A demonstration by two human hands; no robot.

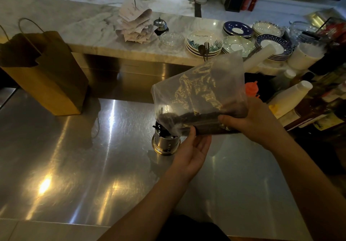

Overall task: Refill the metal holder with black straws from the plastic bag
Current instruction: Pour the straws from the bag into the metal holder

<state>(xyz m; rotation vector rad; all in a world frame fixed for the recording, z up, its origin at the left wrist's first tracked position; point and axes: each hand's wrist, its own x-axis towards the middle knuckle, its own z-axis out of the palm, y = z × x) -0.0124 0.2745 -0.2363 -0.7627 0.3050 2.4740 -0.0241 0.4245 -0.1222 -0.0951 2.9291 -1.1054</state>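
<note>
A clear plastic bag [200,91] hangs over the steel counter, with black straws [202,121] lying along its lower edge. Its lower left corner dips into the round metal holder [165,144], where a few black straws stick out. My right hand [249,121] grips the bag's lower right end, thumb over the straws. My left hand [192,150] is palm up under the bag beside the holder, its thumb pressing the bag's bottom edge.
A brown paper bag [45,76] stands at the left of the steel counter [74,156]. On the marble ledge behind are a receipt spike [135,23], a bell [160,24] and stacked plates [204,44]. Cups and bottles [292,94] crowd the right side.
</note>
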